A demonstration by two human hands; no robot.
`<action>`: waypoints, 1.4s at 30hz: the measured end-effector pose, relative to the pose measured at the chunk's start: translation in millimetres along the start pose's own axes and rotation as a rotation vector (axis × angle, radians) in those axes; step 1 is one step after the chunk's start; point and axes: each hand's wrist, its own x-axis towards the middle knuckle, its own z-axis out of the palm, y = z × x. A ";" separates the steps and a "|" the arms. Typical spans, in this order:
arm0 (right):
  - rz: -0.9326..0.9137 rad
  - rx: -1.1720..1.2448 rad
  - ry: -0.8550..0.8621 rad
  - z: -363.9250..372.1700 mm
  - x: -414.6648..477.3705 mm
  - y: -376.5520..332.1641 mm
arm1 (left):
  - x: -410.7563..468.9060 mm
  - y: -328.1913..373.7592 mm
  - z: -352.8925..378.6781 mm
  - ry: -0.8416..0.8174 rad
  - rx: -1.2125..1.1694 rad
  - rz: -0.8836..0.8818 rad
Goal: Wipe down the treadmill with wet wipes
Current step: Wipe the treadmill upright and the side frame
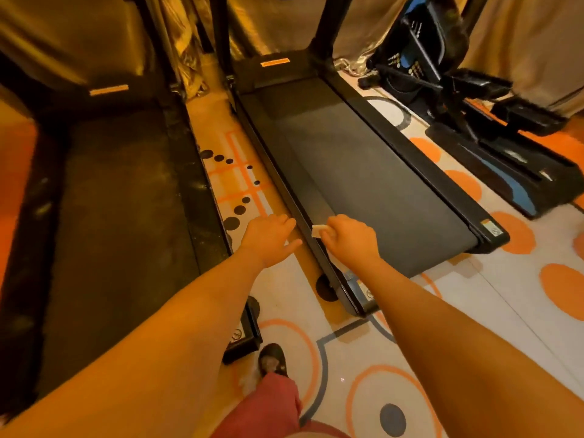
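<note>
Right-hand fingers are clenched round the wet wipe, left hand released; the treadmill rail is seemingly being wiped, onward stroke needed.

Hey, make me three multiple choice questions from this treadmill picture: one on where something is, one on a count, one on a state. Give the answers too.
1. Where is the wipe? A on the floor; B on the blue machine; C at the left side rail of the middle treadmill.
2. How many treadmills show? A one; B two; C four.
3. How is the left hand? A open, holding nothing; B pinching a wipe; C a tight fist.
Answers: 1 C, the right hand holds it against that rail. 2 B, a dark treadmill on the left plus the grey-belted middle one. 3 A, its fingers are straight and empty.
</note>
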 end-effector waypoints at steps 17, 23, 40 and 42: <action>-0.151 -0.028 0.073 -59.2 270.1 -25.3 | 192.4 -150.5 -33.3 0.038 -0.006 -0.218; -0.280 -0.042 0.020 -62.4 363.8 -34.2 | 256.7 -197.9 -20.9 -0.042 -0.043 -0.337; -0.597 -0.105 0.123 -119.6 659.3 -122.9 | 448.3 -383.3 -70.7 0.041 -0.011 -0.645; -0.577 -0.068 0.132 -125.0 694.9 -140.9 | 468.9 -413.5 -78.2 0.062 0.008 -0.643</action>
